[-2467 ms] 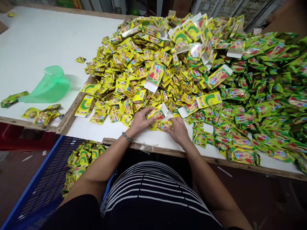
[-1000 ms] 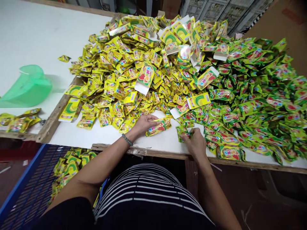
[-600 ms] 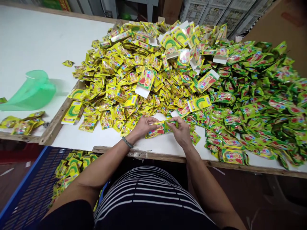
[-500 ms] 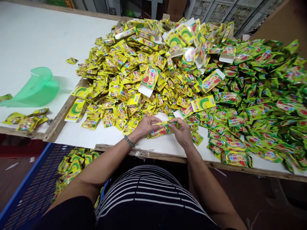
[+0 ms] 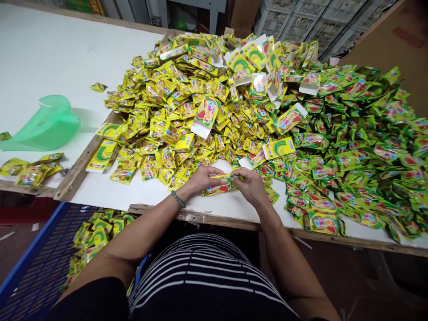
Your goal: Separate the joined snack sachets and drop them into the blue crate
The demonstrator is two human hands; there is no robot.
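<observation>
Smooth cardboard box (image 5: pixel 217 190), glossy packets (image 5: pixel 311 140)

Yellow carton (image 5: pixel 217 189), green and red print, crosswise in left hand (image 5: pixel 199 179).

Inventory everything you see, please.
Held carton: one, yellow-green, between hands
Loose cartons: many, yellow-green, atop heap
Yellow sachets: uncountable, yellow, centre
Green sachets: uncountable, green, right
Plastic piece: one, green, left
Basket: one, blue, lower left
Red object: one, red, far left
Tabletops: two, white, left and centre
Stacked crates: several, grey, back right
Cardboard: one, brown, back right
Bracelet: one, dark, left wrist
Left hand: one, bare, holding carton
Right hand: one, bare, carton's right end
</observation>
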